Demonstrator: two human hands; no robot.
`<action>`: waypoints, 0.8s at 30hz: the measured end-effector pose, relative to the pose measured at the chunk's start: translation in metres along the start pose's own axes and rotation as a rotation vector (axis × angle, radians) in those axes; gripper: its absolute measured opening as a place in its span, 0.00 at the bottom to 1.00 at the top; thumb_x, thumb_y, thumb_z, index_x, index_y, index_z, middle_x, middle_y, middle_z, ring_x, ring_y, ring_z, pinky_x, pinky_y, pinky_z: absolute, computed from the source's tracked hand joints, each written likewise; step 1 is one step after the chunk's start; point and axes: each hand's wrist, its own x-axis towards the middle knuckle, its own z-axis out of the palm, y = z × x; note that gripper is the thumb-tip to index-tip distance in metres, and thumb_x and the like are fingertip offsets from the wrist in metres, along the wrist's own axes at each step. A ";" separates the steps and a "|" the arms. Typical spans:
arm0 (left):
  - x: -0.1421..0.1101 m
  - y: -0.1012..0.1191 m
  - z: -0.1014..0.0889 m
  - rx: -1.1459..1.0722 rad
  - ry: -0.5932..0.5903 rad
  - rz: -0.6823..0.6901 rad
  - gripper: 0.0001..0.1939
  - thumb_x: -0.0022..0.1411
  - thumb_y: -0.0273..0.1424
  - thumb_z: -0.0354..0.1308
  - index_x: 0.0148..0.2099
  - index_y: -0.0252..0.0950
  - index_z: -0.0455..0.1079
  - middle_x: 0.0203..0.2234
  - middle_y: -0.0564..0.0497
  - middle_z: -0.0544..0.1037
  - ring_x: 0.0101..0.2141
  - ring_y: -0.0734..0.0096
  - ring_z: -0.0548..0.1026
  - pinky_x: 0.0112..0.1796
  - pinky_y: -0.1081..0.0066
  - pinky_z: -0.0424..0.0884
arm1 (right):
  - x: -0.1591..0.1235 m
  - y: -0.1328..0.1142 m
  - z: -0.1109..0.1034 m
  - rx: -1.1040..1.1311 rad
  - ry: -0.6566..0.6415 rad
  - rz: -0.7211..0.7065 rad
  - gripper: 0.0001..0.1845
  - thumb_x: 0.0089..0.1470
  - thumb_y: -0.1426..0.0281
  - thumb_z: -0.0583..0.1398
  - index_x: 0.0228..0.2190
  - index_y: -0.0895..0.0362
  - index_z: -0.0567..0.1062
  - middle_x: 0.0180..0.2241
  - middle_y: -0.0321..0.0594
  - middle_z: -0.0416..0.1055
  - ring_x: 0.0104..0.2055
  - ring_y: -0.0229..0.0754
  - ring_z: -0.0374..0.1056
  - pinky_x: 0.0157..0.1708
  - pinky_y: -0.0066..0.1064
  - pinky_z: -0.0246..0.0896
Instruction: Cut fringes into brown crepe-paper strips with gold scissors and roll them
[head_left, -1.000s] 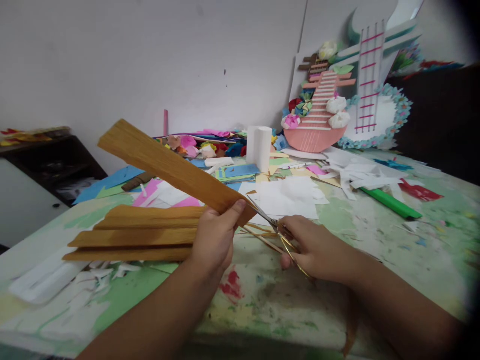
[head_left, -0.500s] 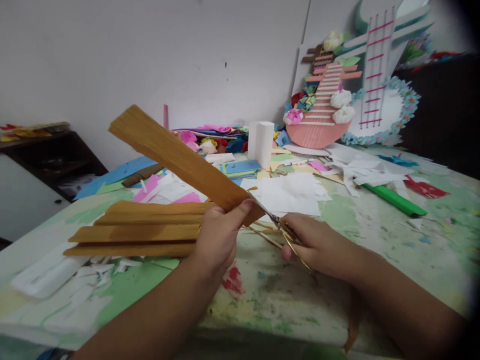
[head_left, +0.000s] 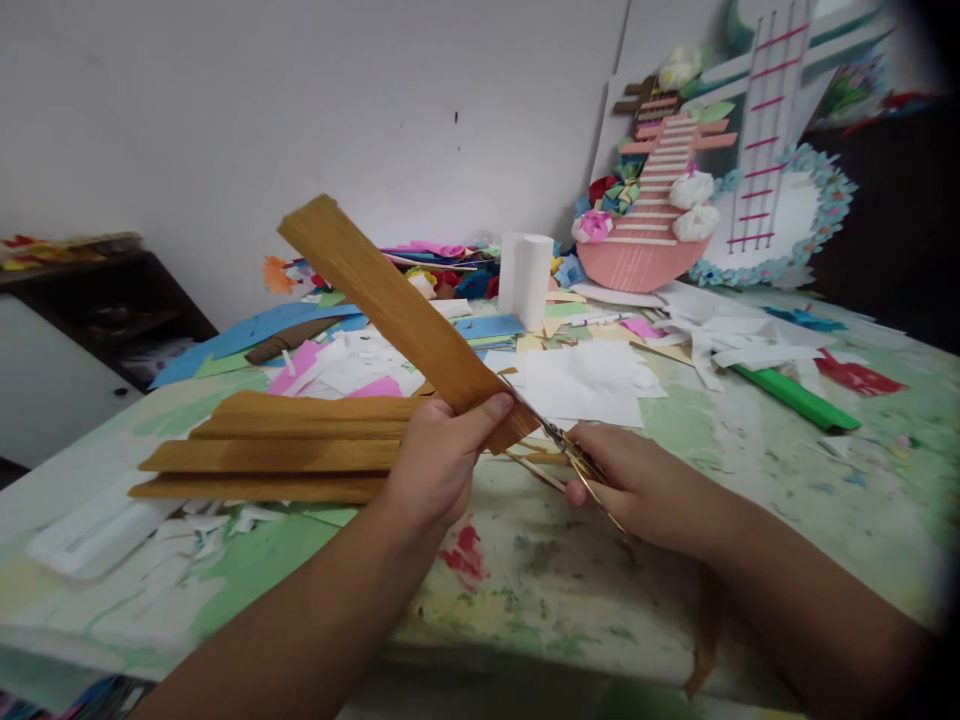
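My left hand [head_left: 439, 460] grips the near end of a long brown crepe-paper strip [head_left: 390, 300] that slants up and to the left above the table. My right hand [head_left: 637, 485] is closed on gold-handled scissors [head_left: 559, 445], whose blades point at the strip's near end, just right of my left thumb. Thin brown offcuts [head_left: 529, 465] lie on the table between my hands. Under my left hand, several more brown strips [head_left: 277, 455] lie stacked flat and reach out to the left.
The paint-stained table [head_left: 540, 580] carries white sheets [head_left: 585, 385], a white paper roll [head_left: 529, 265], coloured paper scraps and a green marker [head_left: 795, 398]. A pink paper guitar model [head_left: 649, 225] leans on the back wall. A dark cabinet [head_left: 90, 310] stands at the left.
My left hand has swung the raised strip steeper, its far end moving right and up. The view has drifted slightly; my right hand with the scissors stays at the strip's near end.
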 end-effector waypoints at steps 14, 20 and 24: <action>-0.001 0.000 0.000 0.002 -0.019 -0.024 0.09 0.44 0.26 0.59 0.33 0.32 0.71 0.29 0.51 0.76 0.32 0.70 0.72 0.39 0.69 0.65 | -0.001 0.000 -0.001 -0.023 -0.021 -0.008 0.15 0.48 0.57 0.50 0.25 0.57 0.62 0.25 0.38 0.63 0.26 0.37 0.57 0.24 0.27 0.49; -0.001 0.000 -0.001 -0.004 -0.021 -0.013 0.10 0.42 0.26 0.60 0.32 0.32 0.71 0.29 0.50 0.76 0.32 0.69 0.72 0.38 0.69 0.65 | -0.001 -0.003 -0.003 -0.036 -0.019 -0.006 0.15 0.47 0.57 0.52 0.24 0.57 0.62 0.25 0.39 0.64 0.26 0.38 0.57 0.24 0.27 0.49; -0.002 0.001 0.000 -0.007 -0.027 -0.023 0.09 0.44 0.26 0.59 0.33 0.32 0.71 0.29 0.50 0.76 0.31 0.70 0.72 0.38 0.68 0.65 | -0.001 -0.004 -0.004 -0.036 -0.021 -0.015 0.15 0.47 0.58 0.52 0.25 0.57 0.62 0.26 0.39 0.64 0.26 0.38 0.57 0.24 0.27 0.49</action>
